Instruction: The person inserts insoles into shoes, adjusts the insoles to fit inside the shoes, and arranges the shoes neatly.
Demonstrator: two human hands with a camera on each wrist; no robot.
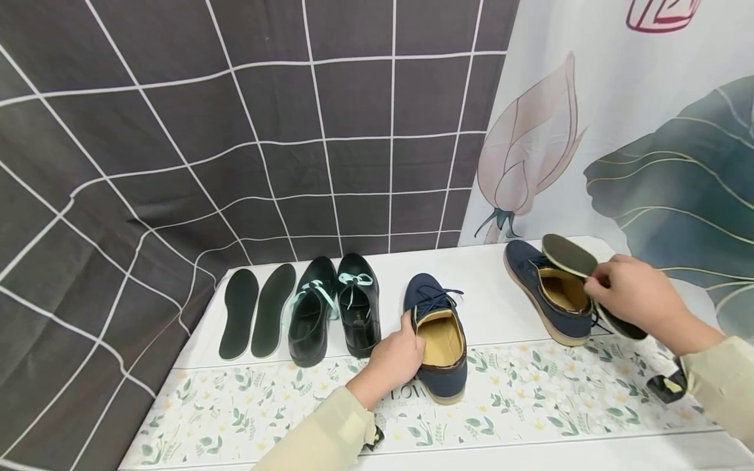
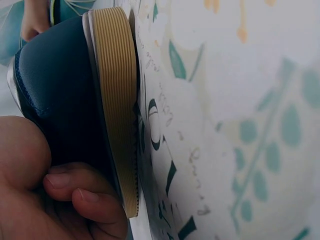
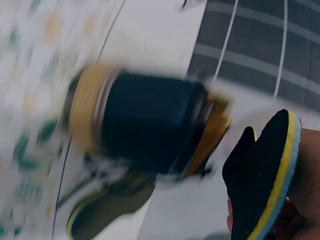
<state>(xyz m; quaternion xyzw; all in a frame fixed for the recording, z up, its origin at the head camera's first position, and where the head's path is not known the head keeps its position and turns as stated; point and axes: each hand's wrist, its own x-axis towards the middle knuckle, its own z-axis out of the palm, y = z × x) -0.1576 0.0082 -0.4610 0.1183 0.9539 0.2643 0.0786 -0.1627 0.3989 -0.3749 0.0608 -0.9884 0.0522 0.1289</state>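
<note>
My left hand (image 1: 393, 358) grips a navy lace-up shoe (image 1: 443, 381) by its left side, the thumb at the opening's rim. That shoe stands on the table with its toe away from me; its tan inside shows. Over at the right, my right hand (image 1: 639, 293) pinches a dark insole (image 1: 567, 254), held above the second navy shoe (image 1: 533, 288). In the right wrist view this insole (image 3: 265, 180) shows yellow and blue edge layers and is bent. Another insole (image 3: 112, 205) lies on the table beside the second shoe, partly under my right hand in the head view.
Two black shoes (image 1: 309, 327) with mint laces stand left of my left hand. Further left lie two dark insoles (image 1: 238, 314), side by side. A floral strip (image 1: 247, 405) crosses the white table (image 1: 489, 288). Dark checked cloth (image 1: 359, 157) and a flower-printed curtain (image 1: 548, 39) hang behind.
</note>
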